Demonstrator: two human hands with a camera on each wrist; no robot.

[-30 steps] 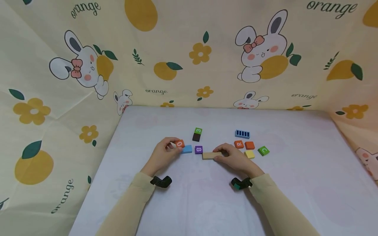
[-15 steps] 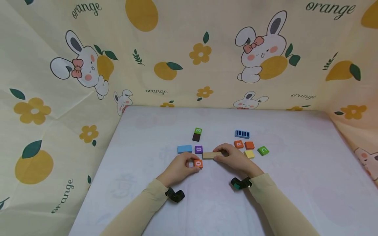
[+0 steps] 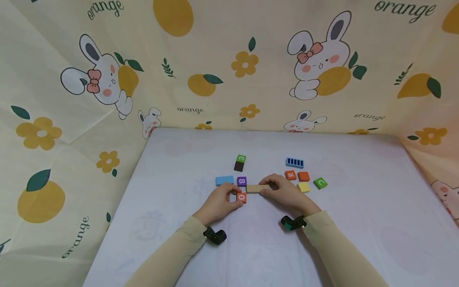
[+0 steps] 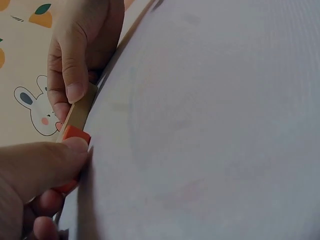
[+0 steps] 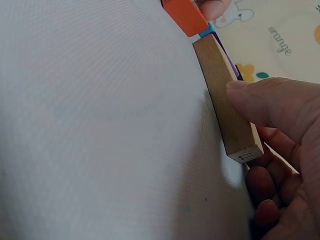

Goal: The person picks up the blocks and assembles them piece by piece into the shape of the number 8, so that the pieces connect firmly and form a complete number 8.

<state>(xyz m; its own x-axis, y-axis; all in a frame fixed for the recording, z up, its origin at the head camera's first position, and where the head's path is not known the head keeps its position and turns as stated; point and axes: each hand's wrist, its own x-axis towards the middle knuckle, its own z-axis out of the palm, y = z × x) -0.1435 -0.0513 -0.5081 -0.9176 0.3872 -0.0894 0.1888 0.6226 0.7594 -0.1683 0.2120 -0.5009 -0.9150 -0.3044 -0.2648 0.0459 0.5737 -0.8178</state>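
My left hand pinches an orange block marked with a white 0, thumb on its near side. In the left wrist view the thumb presses the same orange block. My right hand grips the right end of a long plain wooden block between thumb and fingers. The wooden block lies along the table in the right wrist view, its left end close to the orange one. Just behind them sit a purple block marked 8 and a light blue block.
Farther back, a green block marked 3 adjoins a dark block. To the right lie a blue barred block, an orange R block, a plain orange block, a yellow block and a green C block.
My left hand has brought the orange 0 block from beside the light blue block, rightward and nearer me, to the wooden block's left end. The right hand has stayed in place.
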